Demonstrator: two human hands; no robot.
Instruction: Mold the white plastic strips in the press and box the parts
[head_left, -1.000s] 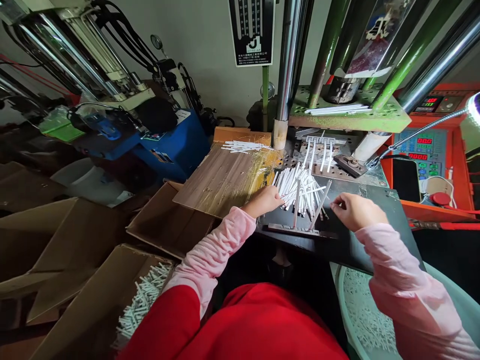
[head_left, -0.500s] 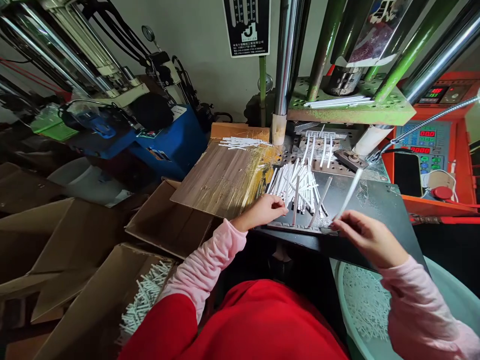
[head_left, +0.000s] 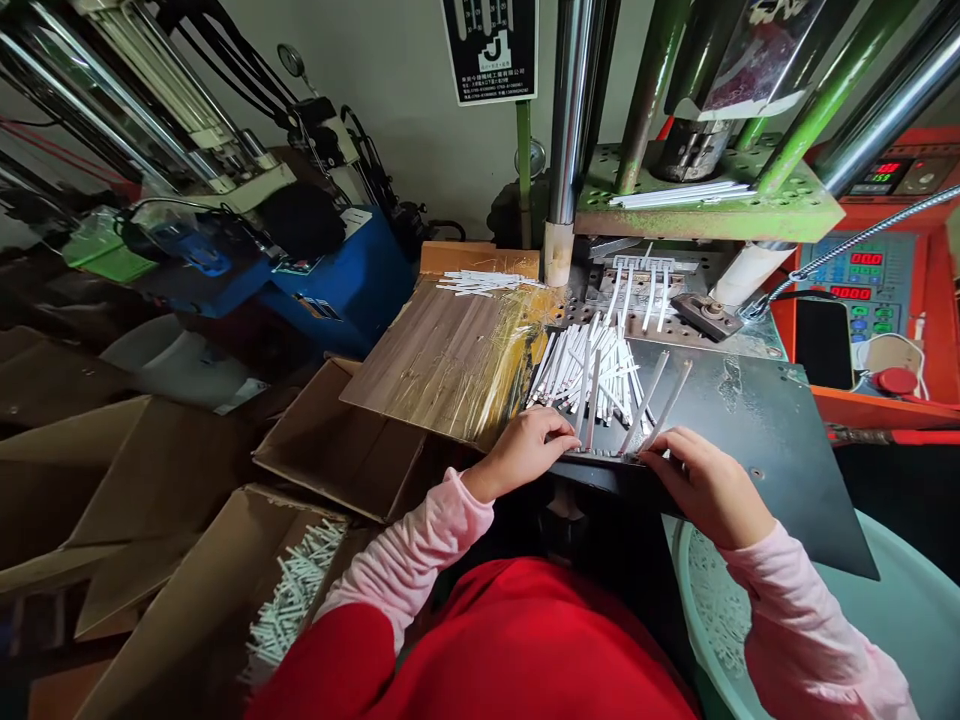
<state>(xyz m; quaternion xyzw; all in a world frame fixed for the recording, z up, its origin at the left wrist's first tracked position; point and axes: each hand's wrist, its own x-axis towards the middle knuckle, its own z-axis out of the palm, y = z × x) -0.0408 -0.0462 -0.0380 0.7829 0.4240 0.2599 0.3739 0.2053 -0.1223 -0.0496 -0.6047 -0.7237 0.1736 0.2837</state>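
The person's left hand (head_left: pixel 527 446), at the nine o'clock end of a narrow bar (head_left: pixel 607 456), pinches the foot of a white strip (head_left: pixel 583 395); the right hand (head_left: pixel 703 482), at three, pinches another strip (head_left: pixel 671 405). Two more strips (head_left: pixel 646 400) stand between, so four seem nearly set. Toward twelve, a loose pile (head_left: pixel 589 365) remains unset, then the press (head_left: pixel 705 229).
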